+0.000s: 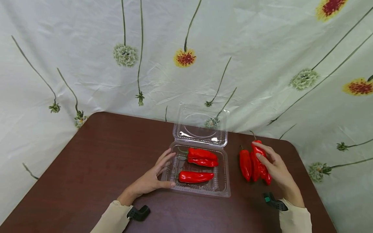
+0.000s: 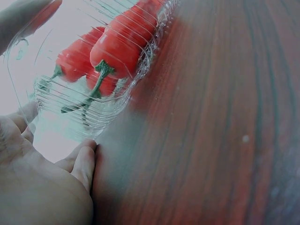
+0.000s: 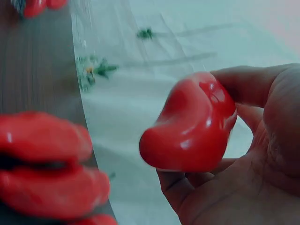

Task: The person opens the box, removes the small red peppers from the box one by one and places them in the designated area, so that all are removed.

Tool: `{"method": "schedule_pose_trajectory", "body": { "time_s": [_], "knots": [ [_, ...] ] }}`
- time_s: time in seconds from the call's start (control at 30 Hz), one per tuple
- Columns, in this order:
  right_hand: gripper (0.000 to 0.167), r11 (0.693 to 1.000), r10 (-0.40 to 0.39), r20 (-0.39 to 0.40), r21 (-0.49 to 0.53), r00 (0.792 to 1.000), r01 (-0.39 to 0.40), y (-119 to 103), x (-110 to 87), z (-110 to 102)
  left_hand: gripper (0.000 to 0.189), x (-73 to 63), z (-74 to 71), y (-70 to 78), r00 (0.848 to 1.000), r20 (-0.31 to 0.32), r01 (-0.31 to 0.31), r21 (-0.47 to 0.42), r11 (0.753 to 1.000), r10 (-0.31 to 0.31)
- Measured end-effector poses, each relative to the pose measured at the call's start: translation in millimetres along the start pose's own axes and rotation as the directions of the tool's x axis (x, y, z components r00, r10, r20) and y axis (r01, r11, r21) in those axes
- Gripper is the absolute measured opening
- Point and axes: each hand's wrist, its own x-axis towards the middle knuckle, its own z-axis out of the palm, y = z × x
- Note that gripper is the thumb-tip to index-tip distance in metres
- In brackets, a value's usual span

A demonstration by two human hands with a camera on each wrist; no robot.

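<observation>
Right hand (image 1: 276,168) is curled around a red pepper (image 1: 260,158), fingers clamped on it, beside two more peppers (image 1: 247,164) on the table (image 1: 87,168). Left hand (image 1: 151,178) is laid against the clear clamshell container (image 1: 222,181), fingers straight and slightly spread; three peppers are seen inside.

The person wears a long-sleeved top in a pale cream fabric; the left sleeve (image 1: 112,218) shows at the lower left of centre in the head view, the right sleeve (image 1: 295,220) at the lower right, each ending in a soft cuff at the wrist. A small black wrist camera mount (image 1: 139,213) sits at the left cuff. The one at the right cuff (image 1: 274,202) is black too, with a small green patch on its end. Both the left hand (image 1: 151,179) and the right hand (image 1: 275,166) are bare, with no rings or gloves.
</observation>
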Motion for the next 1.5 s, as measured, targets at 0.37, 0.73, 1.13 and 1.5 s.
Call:
{"method": "schedule_pose_trajectory", "body": {
  "time_s": [0.37, 0.73, 1.13, 1.5],
  "knots": [
    [0.052, 0.984, 0.068, -0.091, -0.159, 0.994, -0.082, 30.0, -17.9, -23.6, 0.096, 0.7, 0.3, -0.7, 1.0, 0.003, -0.022, -0.005, 1.0, 0.022],
    [0.051, 0.975, 0.132, -0.116, -0.163, 0.984, -0.15, 55.9, -26.9, -42.1, 0.097, 1.2, 1.6, -0.4, 0.999, 0.012, -0.049, -0.003, 0.999, 0.049],
    [0.053, 0.94, 0.313, -0.074, -0.117, 0.947, -0.32, 64.4, -30.9, -45.1, 0.098, 0.7, 1.7, 0.5, 0.999, 0.005, -0.038, -0.014, 0.999, 0.038],
    [0.052, 0.923, 0.355, -0.085, -0.124, 0.931, -0.364, 67.9, -29.8, -42.0, 0.097, 0.5, 1.9, 0.7, 0.999, 0.009, -0.037, -0.028, 0.999, 0.037]
  ]
}}
